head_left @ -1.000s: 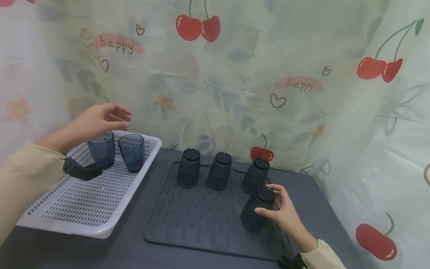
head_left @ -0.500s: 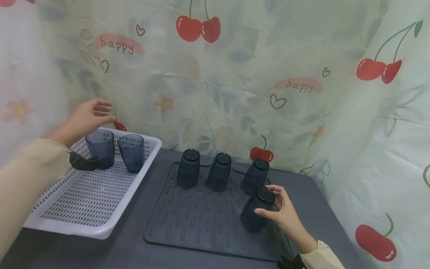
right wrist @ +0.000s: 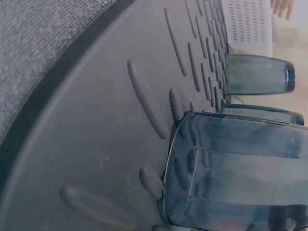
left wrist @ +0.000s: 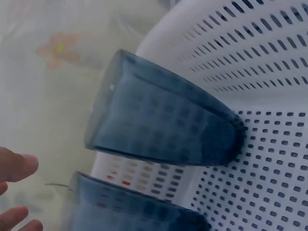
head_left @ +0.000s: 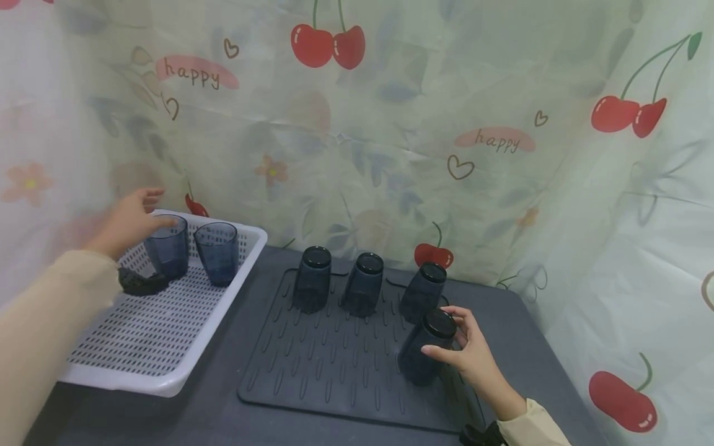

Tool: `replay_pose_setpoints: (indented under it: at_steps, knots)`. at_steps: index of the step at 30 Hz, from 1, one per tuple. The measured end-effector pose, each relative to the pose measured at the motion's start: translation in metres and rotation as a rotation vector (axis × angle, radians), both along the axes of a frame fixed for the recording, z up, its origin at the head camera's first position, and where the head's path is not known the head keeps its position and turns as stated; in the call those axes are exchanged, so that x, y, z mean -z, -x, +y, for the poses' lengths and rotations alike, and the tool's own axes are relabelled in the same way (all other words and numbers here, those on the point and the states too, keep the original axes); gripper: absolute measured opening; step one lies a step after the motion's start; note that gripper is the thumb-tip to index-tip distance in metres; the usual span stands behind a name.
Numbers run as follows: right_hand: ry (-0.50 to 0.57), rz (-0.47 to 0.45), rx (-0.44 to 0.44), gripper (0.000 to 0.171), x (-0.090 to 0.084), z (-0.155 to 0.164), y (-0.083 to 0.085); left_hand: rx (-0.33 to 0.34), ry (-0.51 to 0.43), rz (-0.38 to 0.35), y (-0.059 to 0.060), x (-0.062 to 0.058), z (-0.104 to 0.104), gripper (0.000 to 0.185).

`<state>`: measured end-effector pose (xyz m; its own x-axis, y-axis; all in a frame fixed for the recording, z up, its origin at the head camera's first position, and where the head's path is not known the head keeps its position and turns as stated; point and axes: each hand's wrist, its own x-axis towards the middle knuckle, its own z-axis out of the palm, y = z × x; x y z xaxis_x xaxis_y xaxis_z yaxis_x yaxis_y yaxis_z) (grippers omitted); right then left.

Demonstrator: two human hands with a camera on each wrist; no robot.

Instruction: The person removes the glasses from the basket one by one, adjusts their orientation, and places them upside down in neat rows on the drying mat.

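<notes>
A: The right hand [head_left: 474, 356] had its fingers [head_left: 440, 352] curled round the near upside-down cup [head_left: 425, 348], which stood on the right side of the dark ridged mat [head_left: 334, 365].

B: And the left hand [head_left: 125, 222] hung over the white basket [head_left: 167, 365], fingers loose and holding nothing, one fingertip at or near the rim of the left upright cup [head_left: 166, 246]; contact couldn't be told.

A: A second upright cup [head_left: 216, 251] stood just beside it. Three more inverted cups [head_left: 362, 284] lined the mat's far edge.

B: Judging by that grip, a straight lift would have served best, since the neighbouring cup [head_left: 421, 291] sat right behind it.

A: Any writing?

B: Only "happy" on the cherry-print curtain [head_left: 502, 139]. The cups showed no label. The dark bench [head_left: 223, 415] carried everything.
</notes>
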<state>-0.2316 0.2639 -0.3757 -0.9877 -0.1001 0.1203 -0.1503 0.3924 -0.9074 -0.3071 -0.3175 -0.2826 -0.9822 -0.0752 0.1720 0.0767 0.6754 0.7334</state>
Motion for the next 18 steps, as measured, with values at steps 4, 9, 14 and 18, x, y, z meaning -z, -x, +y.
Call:
replay_pose_setpoints:
  at_steps: [4,9,14,18]
  knots:
    - [0.0,0.004,-0.003,0.079,0.0,0.0,0.0,-0.013,-0.018,-0.02,0.002,0.009,-0.003,0.087]
    - [-0.003,0.003,0.0,0.079,0.0,0.0,0.0,-0.031,-0.027,-0.025,0.005,0.018,-0.006,0.09]
    - [-0.003,0.001,0.003,0.08,0.0,0.0,0.0,-0.04,-0.042,-0.014,0.006,0.021,-0.007,0.09]
    - [-0.007,-0.002,0.004,0.08,-0.001,-0.001,0.0,-0.053,-0.049,-0.006,0.005,0.025,-0.008,0.092]
